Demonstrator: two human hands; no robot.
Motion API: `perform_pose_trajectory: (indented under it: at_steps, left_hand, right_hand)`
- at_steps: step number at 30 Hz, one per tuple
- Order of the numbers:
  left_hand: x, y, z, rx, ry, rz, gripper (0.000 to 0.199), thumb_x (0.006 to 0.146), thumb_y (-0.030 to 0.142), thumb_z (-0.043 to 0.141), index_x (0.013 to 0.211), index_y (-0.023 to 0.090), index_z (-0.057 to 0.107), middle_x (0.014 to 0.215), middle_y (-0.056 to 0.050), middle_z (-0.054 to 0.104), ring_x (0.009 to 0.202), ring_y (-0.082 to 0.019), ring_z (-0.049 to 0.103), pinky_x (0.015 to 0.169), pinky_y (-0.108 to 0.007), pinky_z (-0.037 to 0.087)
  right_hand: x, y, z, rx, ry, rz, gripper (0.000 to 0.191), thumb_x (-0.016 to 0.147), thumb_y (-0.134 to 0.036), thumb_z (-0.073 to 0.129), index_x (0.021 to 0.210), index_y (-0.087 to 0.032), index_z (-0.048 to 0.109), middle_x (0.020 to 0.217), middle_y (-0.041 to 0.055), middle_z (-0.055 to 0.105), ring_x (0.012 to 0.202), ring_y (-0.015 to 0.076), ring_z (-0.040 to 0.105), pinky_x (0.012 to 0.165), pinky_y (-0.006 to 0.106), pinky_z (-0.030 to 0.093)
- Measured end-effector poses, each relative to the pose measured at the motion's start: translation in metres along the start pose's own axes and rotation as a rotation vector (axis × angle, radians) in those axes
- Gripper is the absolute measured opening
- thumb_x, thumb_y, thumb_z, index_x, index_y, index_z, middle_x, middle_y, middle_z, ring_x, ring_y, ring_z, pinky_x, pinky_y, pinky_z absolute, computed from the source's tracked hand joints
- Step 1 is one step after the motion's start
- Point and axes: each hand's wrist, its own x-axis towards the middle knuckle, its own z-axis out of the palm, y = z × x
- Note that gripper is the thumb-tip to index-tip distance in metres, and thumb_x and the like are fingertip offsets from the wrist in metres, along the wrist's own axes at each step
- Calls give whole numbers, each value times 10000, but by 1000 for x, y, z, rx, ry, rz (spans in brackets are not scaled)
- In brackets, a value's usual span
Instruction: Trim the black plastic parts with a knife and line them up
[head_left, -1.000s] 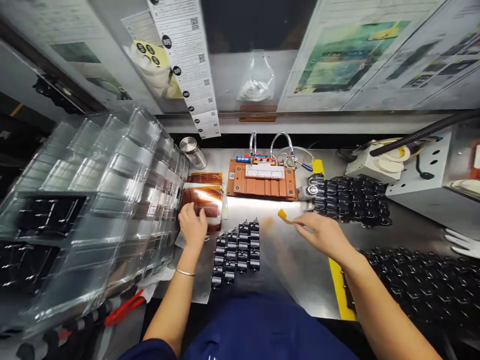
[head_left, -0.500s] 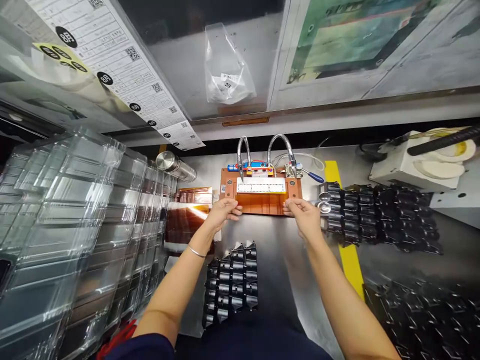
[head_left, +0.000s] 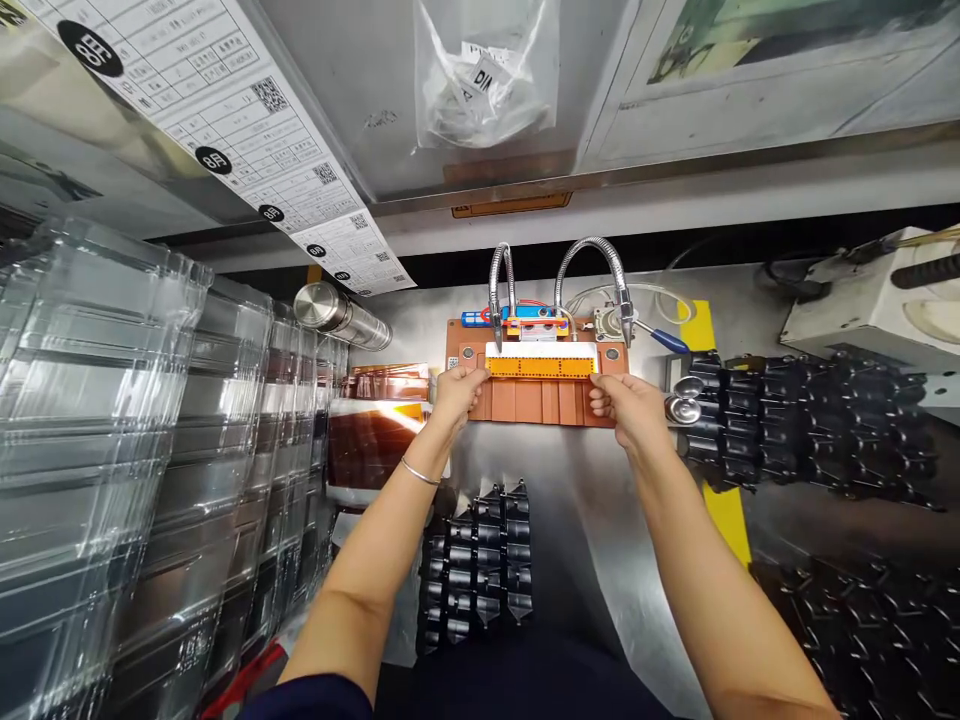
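Reaching forward, pinching film [head_left: 541,368] at either end in left hand [head_left: 455,396] and right hand [head_left: 634,404], with fingers curled tight, over fixture [head_left: 527,402]

Factory workshop (metal bench [head_left: 570,510]): brown fixture [head_left: 529,402], black parts [head_left: 480,565], clear trays [head_left: 142,420].

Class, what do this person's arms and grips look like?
The left grip and right grip are ungloved. A thin, silver-coloured bangle circles the left wrist. A dark navy fabric sleeve shows on the left upper arm; no right sleeve appears.
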Motion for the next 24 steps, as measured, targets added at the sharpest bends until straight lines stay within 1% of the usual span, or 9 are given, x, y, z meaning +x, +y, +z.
perform_pose_trajectory:
  at_steps: [6, 10, 14, 20, 24]
  left_hand:
    - [-1, 2, 2, 6, 1, -19, 247, 689, 177, 650, 561, 174, 438, 378, 84, 389, 306, -31, 271, 334, -162, 150]
    - [-1, 4, 2, 9, -2, -18, 222, 694, 177, 638, 570, 170, 453, 386, 78, 395, 315, -37, 277, 340, -168, 156]
    - [-2, 8, 1, 23, 1, -18, 210, 679, 167, 634, 570, 170, 454, 384, 80, 391, 316, -35, 276, 339, -165, 154]
    - [-1, 7, 2, 47, 1, 7, 239, 678, 173, 642, 557, 175, 436, 376, 85, 387, 305, -28, 274, 322, -154, 155]
    - [2, 2, 0, 57, -3, 30, 287, 698, 184, 665, 546, 174, 422, 379, 90, 383, 296, -21, 273, 309, -149, 152]
  right_hand:
    - [0, -2, 0, -3, 18, 16, 236, 559, -250, 730, 578, -167, 511, 455, -27, 568, 342, 50, 463, 322, 146, 384]
    - [-2, -4, 2, -4, 45, 28, 197, 568, -226, 708, 579, -162, 523, 448, -30, 562, 341, 48, 459, 324, 145, 381]
    - [-3, -6, 4, -10, 62, 37, 203, 588, -211, 702, 563, -162, 507, 437, -36, 549, 328, 45, 448, 317, 145, 378]
    - [-5, -7, 5, -17, 56, 48, 218, 622, -196, 704, 552, -163, 499, 438, -37, 550, 320, 46, 446, 304, 145, 368]
    - [-2, -4, 1, -35, 23, 62, 255, 634, -225, 747, 566, -163, 510, 465, -23, 578, 331, 53, 467, 314, 153, 394]
